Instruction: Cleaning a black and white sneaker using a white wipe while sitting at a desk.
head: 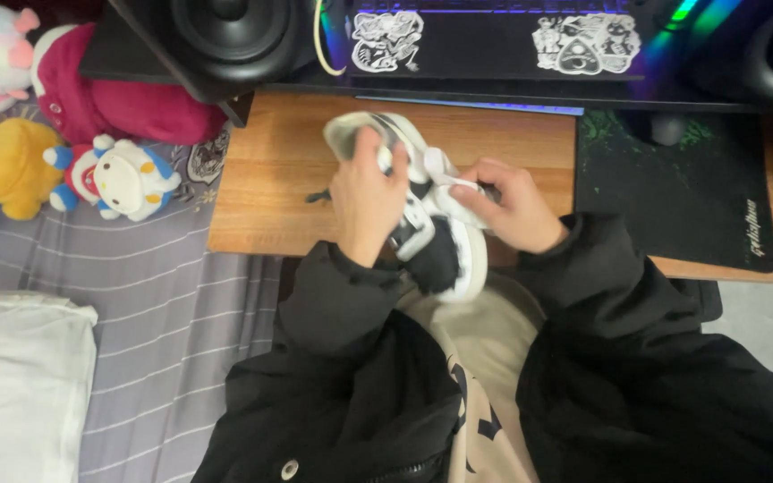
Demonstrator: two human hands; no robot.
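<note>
Black sleeves lead up to two hands that hold a white and black sneaker (427,201) above the near edge of the wooden desk (270,179). The left hand (367,199) wraps around the side of the shoe, fingers closed on it. The right hand (507,206) pinches a white part at the top of the shoe with the fingertips. A dark mouse mat (682,192) lies on the right part of the desk. A black speaker (225,36) stands at the far left corner. Plush toys (118,174) sit on the striped bed left of the desk.
</note>
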